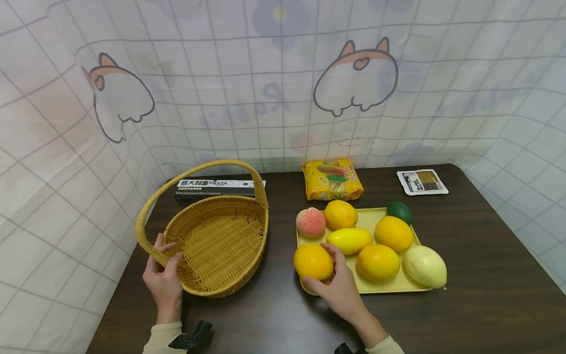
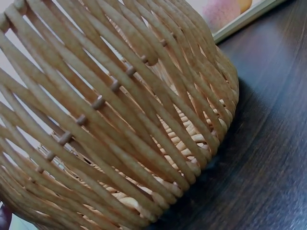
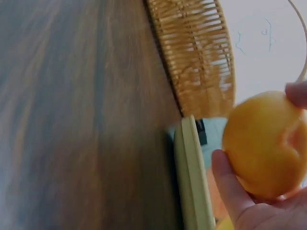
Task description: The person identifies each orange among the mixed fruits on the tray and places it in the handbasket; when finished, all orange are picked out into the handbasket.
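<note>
My left hand (image 1: 164, 282) grips the wicker basket (image 1: 254, 255) at its left rim, by the foot of the arched handle (image 1: 141, 216). The basket's woven side (image 2: 120, 115) fills most of the left wrist view. No fruit lies inside the basket. My right hand (image 1: 340, 290) holds a round yellow-orange fruit (image 1: 313, 262) over the front left corner of a pale yellow tray (image 1: 398, 290). Thumb and fingers sit around this fruit in the right wrist view. On the tray are a pink peach (image 1: 311, 222), a long yellow fruit (image 1: 349, 240) and several other fruits.
Behind the basket lies a black-and-white pasta box (image 1: 216, 189). A yellow packet (image 1: 332, 179) lies behind the tray, and a small white sachet (image 1: 422, 182) lies at the back right. A patterned curtain (image 1: 283, 98) borders the dark table (image 1: 477, 255).
</note>
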The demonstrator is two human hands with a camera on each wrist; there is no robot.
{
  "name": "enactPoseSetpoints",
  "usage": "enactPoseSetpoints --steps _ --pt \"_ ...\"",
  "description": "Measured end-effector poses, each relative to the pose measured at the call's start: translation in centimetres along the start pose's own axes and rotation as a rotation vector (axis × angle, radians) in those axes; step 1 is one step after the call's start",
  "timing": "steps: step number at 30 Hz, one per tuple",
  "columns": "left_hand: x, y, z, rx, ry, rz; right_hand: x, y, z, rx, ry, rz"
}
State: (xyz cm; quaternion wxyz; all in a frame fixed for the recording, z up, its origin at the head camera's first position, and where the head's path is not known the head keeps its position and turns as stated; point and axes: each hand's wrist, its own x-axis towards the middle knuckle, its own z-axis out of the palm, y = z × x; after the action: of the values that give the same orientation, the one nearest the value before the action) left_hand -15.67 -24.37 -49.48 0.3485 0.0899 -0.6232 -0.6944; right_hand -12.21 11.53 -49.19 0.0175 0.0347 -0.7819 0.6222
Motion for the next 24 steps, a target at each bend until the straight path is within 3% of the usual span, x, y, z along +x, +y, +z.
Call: enactPoseSetpoints --steps 5,11,24 --pt "0.3 0.1 -0.3 0.000 -0.001 0.006 0.9 -1.5 0.5 0.163 -0.078 -0.048" --pt "0.1 0.1 -0.8 0.028 0.014 -0.008 2.1 -3.2 1.4 0.231 -0.158 -0.139" --pt "-0.1 -0.1 0.2 0.050 -0.050 -0.024 4.0 -5.6 4.1 0.363 -0.267 -0.089"
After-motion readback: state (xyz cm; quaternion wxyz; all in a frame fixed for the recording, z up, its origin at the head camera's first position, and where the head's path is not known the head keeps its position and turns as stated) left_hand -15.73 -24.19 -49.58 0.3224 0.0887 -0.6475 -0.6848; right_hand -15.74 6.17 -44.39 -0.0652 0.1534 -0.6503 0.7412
